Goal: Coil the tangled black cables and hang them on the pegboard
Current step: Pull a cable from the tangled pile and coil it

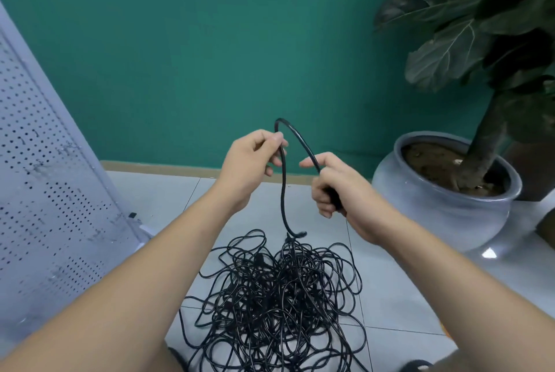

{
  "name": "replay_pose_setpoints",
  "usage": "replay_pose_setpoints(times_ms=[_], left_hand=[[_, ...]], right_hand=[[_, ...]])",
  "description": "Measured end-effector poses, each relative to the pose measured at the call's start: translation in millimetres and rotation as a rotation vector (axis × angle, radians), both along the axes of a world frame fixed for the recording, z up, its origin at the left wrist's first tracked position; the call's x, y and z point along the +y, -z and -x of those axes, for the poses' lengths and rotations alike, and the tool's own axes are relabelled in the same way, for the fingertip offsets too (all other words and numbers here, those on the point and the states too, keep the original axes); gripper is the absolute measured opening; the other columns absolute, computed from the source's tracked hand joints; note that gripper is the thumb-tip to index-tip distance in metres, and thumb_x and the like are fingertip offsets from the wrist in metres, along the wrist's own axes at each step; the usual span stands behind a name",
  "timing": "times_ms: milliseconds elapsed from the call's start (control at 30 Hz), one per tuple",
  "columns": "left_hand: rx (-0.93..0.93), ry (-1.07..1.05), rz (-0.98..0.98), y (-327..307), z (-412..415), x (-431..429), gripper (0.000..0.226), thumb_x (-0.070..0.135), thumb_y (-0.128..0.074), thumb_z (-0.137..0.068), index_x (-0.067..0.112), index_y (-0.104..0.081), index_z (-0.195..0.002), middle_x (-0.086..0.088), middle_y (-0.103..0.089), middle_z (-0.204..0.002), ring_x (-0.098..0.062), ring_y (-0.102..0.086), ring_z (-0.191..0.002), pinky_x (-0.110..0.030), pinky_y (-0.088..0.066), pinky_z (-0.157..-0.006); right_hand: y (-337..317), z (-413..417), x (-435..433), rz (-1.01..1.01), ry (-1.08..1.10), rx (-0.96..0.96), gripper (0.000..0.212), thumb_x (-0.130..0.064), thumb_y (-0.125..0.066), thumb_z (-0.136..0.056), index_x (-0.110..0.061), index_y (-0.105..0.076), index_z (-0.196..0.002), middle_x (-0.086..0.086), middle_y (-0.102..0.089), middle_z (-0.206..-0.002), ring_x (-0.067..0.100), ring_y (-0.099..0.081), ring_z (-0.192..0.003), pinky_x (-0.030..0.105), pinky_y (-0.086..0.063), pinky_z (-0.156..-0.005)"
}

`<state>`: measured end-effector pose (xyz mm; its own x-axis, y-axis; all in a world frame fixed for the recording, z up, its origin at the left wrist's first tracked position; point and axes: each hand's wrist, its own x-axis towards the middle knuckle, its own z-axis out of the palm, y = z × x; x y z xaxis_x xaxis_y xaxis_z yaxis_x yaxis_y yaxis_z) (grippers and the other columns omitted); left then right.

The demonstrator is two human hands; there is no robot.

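Both hands hold a black cable (pixel 283 197) arched above the tangle (pixel 279 296).
Left hand (pixel 250 161) pinches one strand; right hand (pixel 336 188) grips the other; pegboard (pixel 45 191) stands left.

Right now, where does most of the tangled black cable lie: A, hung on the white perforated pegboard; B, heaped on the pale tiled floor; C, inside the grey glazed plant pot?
B: the tangled black cable heap lies on the pale tiled floor; only one strand arches between the left hand and the right hand.
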<state>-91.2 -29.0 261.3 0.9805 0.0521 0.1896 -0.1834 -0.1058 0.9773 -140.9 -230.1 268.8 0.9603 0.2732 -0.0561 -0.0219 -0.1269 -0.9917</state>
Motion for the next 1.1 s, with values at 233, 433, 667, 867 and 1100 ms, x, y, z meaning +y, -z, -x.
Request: replay_pose_setpoints(times_ms=[233,433,667,867,1100], left_hand=[[-0.028,0.045,0.064,-0.3,9.2,-2.5,0.022,0.023,-0.065,-0.107,0.006,-0.075,-0.096,-0.001,-0.072,-0.08,-0.015,-0.063,-0.07,-0.03,-0.054,-0.07],[-0.001,0.039,0.121,3.9,6.7,-10.0,0.018,0.019,-0.064,-0.107,0.011,-0.075,-0.096,0.001,-0.071,-0.078,-0.014,-0.06,-0.07,-0.027,-0.053,-0.07],[0.161,0.198,0.125,18.7,17.5,-23.2,0.032,0.038,-0.049,-0.114,0.01,-0.064,-0.115,-0.013,-0.069,-0.087,-0.022,-0.066,-0.067,-0.032,-0.056,-0.075],[0.398,0.364,0.027,59.4,44.2,-57.8,0.058,0.058,-0.023,-0.113,0.023,-0.068,-0.117,0.002,-0.081,-0.113,-0.013,-0.075,-0.113,-0.042,-0.049,-0.107],[0.139,0.253,-0.303,82.1,56.7,-78.0,0.034,0.052,-0.069,-0.098,0.037,-0.051,-0.123,0.022,-0.062,-0.128,0.004,-0.058,-0.124,-0.035,-0.049,-0.106]], right_hand=[[29.2,-0.7,20.6,0.208,-0.132,0.064,0.042,-0.056,-0.053,-0.109,-0.023,-0.076,-0.121,-0.007,-0.035,-0.065,0.015,-0.038,-0.062,0.03,-0.041,-0.065],[37.4,-2.3,31.5,0.254,-0.161,-0.001,0.048,-0.047,-0.05,-0.113,-0.013,-0.079,-0.096,-0.002,-0.065,-0.08,0.007,-0.057,-0.074,0.028,-0.044,-0.074],[29.2,-19.3,27.0,-0.153,-0.023,0.008,0.028,-0.023,-0.045,-0.117,-0.004,-0.059,-0.101,0.011,-0.062,-0.07,0.024,-0.06,-0.06,0.035,-0.05,-0.065],[7.3,-39.4,-0.1,-0.326,0.2,0.031,0.029,-0.029,-0.05,-0.115,-0.009,-0.057,-0.095,0.002,-0.048,-0.065,0.021,-0.044,-0.056,0.035,-0.045,-0.059],[4.0,-34.5,-0.8,-0.495,0.268,0.069,0.033,-0.032,-0.054,-0.113,-0.017,-0.052,-0.083,-0.001,-0.041,-0.064,0.019,-0.039,-0.055,0.032,-0.038,-0.058]])
